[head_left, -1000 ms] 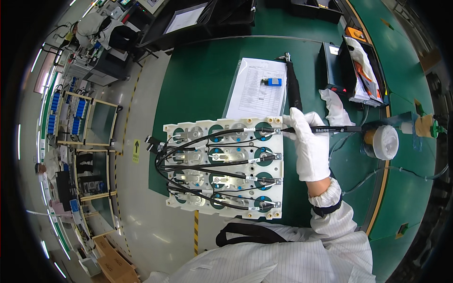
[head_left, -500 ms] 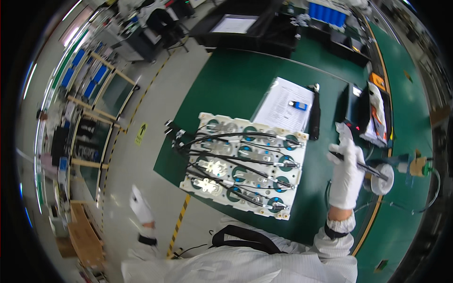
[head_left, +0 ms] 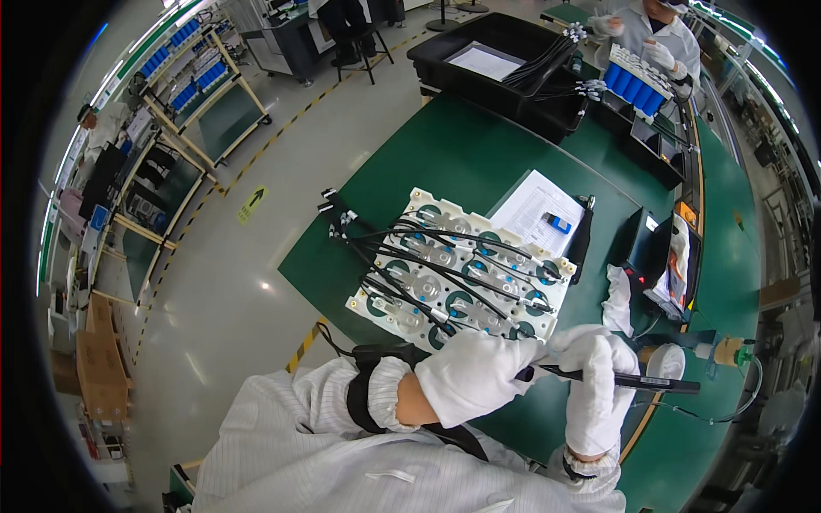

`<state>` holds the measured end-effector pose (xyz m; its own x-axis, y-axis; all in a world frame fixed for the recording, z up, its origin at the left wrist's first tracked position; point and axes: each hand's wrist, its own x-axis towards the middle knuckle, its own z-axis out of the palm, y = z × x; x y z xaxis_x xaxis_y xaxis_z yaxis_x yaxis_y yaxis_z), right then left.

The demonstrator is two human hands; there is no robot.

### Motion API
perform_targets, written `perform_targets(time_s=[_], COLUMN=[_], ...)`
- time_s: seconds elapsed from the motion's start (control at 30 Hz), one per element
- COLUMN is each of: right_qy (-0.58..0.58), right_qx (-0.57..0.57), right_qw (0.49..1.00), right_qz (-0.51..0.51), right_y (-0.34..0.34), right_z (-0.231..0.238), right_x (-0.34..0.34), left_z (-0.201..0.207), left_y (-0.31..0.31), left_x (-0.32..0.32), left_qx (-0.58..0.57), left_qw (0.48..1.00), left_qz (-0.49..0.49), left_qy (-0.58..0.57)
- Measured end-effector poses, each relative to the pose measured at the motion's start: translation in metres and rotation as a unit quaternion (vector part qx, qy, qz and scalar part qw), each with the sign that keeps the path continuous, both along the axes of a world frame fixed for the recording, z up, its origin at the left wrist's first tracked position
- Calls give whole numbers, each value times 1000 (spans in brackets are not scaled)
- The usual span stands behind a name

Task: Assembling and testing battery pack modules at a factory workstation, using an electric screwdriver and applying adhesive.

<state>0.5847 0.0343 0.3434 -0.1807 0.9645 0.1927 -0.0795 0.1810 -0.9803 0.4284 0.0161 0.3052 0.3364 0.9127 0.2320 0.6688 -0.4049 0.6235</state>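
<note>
**One Black Pen (head_left: 658, 384) Is Being Held Above the Green Table (head_left: 385, 175)**

The person is wearing white gloves, and both hands are standing close together near the lower edge of the table. The right hand (head_left: 597, 389) is gripping the black pen with its fingers folded around the barrel. The pen is lying almost level: its thin end is pointing to the left hand (head_left: 475, 376), and its thick end is reaching out to the right. The left hand is pinching a small black piece (head_left: 526, 374) between its fingertips, just beside the thin end (whether these two are touching, I cannot tell).

Behind the hands, a white plate (head_left: 419, 198) is resting tilted on the table, carrying round openings, clear parts and several black cables (head_left: 366, 241). The cables are running across the plate and are gathering beyond its left side. The left hand is covering a part of its near edge, so contact there is not clear.

Beyond the plate, a printed sheet (head_left: 526, 209) is lying flat, and a small blue device (head_left: 558, 223) is resting on it. A long black tool (head_left: 581, 248) is lying beside the sheet. Nearer to the right hand, a crumpled white cloth (head_left: 617, 299) is lying. At the far end, a co-worker (head_left: 629, 26) is standing behind a block of blue cells (head_left: 634, 87).
</note>
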Motion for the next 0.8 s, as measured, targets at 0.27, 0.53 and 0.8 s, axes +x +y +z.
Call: perform_targets(time_s=[0.27,0.53,0.8], right_qy=[-23,-183,-8], right_qx=[-6,43,129], right_qw=[1000,979,979], right_qz=[-4,78,-156], right_y=[-1,4,2], right_z=[2,1,16], right_x=[0,-5,12], left_z=[-7,-14,-5], left_y=[0,0,0], left_x=[2,6,-2], left_qx=[-60,-17,-130], left_qw=[997,999,981], left_qz=[43,30,1], left_qy=[-23,5,-141])
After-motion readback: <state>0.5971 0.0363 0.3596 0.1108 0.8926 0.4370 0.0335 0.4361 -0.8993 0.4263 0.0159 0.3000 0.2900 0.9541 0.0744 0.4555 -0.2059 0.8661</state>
